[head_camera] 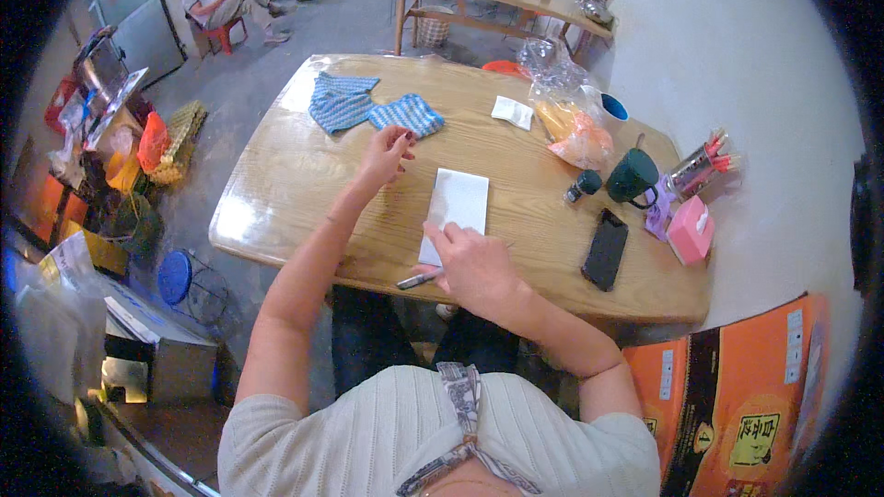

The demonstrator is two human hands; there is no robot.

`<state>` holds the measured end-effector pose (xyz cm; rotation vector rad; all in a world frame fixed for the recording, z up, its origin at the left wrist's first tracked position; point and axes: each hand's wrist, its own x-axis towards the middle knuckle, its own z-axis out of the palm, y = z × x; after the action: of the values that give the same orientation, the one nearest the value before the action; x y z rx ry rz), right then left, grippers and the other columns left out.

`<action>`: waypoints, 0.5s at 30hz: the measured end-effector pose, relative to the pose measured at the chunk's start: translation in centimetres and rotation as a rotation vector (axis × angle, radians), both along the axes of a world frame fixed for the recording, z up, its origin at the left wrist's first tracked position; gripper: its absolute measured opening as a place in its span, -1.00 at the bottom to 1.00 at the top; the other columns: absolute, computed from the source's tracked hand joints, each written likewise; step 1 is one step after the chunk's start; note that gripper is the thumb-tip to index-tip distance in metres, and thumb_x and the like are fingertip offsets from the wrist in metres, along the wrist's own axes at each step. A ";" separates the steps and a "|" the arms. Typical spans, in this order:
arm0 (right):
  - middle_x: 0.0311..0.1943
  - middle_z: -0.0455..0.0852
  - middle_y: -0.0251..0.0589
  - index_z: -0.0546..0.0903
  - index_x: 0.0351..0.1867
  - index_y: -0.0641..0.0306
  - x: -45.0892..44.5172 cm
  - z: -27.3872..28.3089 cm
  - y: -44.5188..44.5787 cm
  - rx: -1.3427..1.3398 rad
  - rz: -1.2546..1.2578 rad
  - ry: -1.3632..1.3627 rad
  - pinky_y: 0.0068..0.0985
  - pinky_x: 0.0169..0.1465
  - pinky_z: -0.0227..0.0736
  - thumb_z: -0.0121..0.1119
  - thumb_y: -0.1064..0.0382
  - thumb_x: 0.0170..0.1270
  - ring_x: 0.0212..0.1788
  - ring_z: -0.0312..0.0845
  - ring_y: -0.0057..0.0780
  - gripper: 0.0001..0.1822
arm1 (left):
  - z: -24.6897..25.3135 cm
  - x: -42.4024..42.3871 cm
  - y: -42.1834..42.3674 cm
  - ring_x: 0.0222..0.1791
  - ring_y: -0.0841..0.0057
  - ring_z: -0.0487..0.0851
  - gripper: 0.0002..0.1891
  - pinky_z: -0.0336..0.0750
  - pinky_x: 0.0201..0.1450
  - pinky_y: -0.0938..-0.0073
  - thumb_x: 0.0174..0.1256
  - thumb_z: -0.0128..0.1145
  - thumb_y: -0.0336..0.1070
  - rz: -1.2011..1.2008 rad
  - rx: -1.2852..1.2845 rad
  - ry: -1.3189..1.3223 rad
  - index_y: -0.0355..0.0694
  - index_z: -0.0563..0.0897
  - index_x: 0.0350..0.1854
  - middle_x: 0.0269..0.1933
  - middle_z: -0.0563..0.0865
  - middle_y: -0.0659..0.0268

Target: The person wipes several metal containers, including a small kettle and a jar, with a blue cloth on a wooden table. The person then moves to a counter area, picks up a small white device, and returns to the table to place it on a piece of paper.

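Note:
My right hand [480,269] holds a pen [419,279] near the table's front edge, its end sticking out to the left of the fingers. Under and beyond that hand lies a white notepad [457,200], its lower part partly covered. Over the table, left of the pad, is my left hand [388,157], fingers loosely bent and nothing visible in them. Its fingertips are close to the near edge of a folded blue-and-white striped knitted piece [409,114]; whether they touch is unclear. A second blue striped piece [340,102] lies beside it, further left.
On the wooden table [276,172], to the right, are a black phone [605,249], a small dark-lidded jar [583,186], a dark green mug [632,177], a pink tissue box [690,230], plastic bags [563,117] and a folded white tissue [512,112]. A person [224,3] sits far left.

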<state>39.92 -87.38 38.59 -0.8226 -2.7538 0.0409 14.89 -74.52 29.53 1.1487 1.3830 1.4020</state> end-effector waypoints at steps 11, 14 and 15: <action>0.08 0.56 -0.07 0.58 0.15 0.18 3.6 -0.8 5.4 -0.322 -0.234 -0.079 -0.21 0.08 0.52 0.51 0.12 0.00 0.08 0.58 -0.07 -0.37 | 2.7 3.0 -0.6 -0.09 0.16 0.69 -0.76 0.57 -0.02 0.22 0.25 0.27 -0.32 -0.373 0.591 0.799 -0.33 0.67 -0.11 -0.11 0.71 0.02; 0.09 0.55 -0.07 0.58 0.16 0.20 3.8 -1.0 5.9 -0.345 -0.133 -0.059 -0.21 0.10 0.52 0.50 0.14 0.02 0.11 0.57 -0.08 -0.37 | 1.8 4.0 0.7 -0.14 0.16 0.70 -0.77 0.58 -0.07 0.25 0.25 0.25 -0.35 -0.474 0.468 0.723 -0.34 0.67 -0.10 -0.16 0.72 0.02; 0.08 0.57 -0.07 0.58 0.17 0.21 3.8 -1.3 6.3 -0.305 -0.091 -0.072 -0.22 0.07 0.54 0.49 0.14 0.03 0.08 0.59 -0.08 -0.38 | 0.9 4.0 1.3 -0.14 0.18 0.71 -0.78 0.58 -0.07 0.27 0.27 0.24 -0.35 -0.465 0.476 0.703 -0.35 0.66 -0.10 -0.16 0.73 0.02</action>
<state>43.76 -81.13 37.28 -1.0432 -2.8139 0.4301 18.90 -73.27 30.47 2.2683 1.1125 1.0398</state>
